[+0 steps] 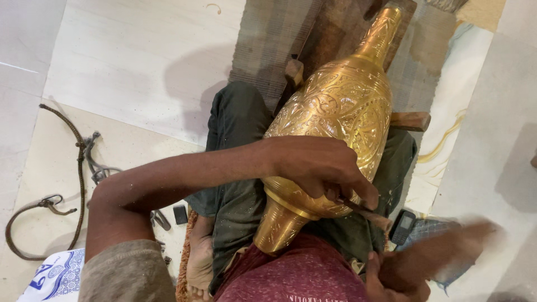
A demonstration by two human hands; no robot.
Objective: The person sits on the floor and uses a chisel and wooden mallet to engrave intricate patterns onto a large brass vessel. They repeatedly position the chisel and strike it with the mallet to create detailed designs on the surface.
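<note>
From the head camera, a large engraved brass vase (335, 117) lies tilted across the person's lap, its neck pointing away onto a dark wooden block (341, 28) on the floor. The left hand (321, 165) rests on the vase's lower body, its grip closed around a thin chisel (363, 210) whose tip touches the metal. The right hand (394, 274) is closed on a blurred wooden mallet (442, 249) just beside it. A small phone (403, 226) lies near the knee.

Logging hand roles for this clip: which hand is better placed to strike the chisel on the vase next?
Probably the right hand: it grips a blurred wooden mallet beside the chisel, which the left hand pins against the brass vase.
</note>
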